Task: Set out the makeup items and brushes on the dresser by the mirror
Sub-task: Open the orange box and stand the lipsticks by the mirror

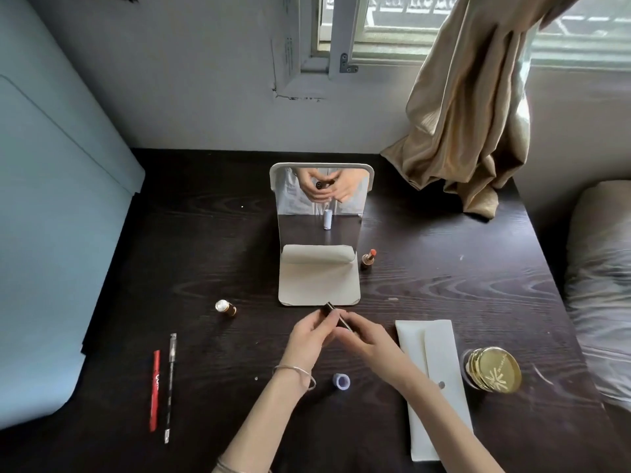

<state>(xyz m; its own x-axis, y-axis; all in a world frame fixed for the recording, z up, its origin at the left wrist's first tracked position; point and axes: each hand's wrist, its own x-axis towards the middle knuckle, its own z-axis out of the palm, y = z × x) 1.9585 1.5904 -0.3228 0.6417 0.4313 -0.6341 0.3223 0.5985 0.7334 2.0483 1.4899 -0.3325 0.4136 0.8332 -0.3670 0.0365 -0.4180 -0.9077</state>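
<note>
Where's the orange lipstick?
The open lipstick stands upright on the dresser, just right of the mirror stand, beyond the right hand.

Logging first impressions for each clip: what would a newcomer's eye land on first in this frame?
First, the two hands at centre: the left hand and right hand together hold a slim dark tube just in front of the standing mirror, which reflects them. Next, the shiny gold compact at the right of the dark dresser, beside a white pouch. An open orange lipstick stands right of the mirror.
</note>
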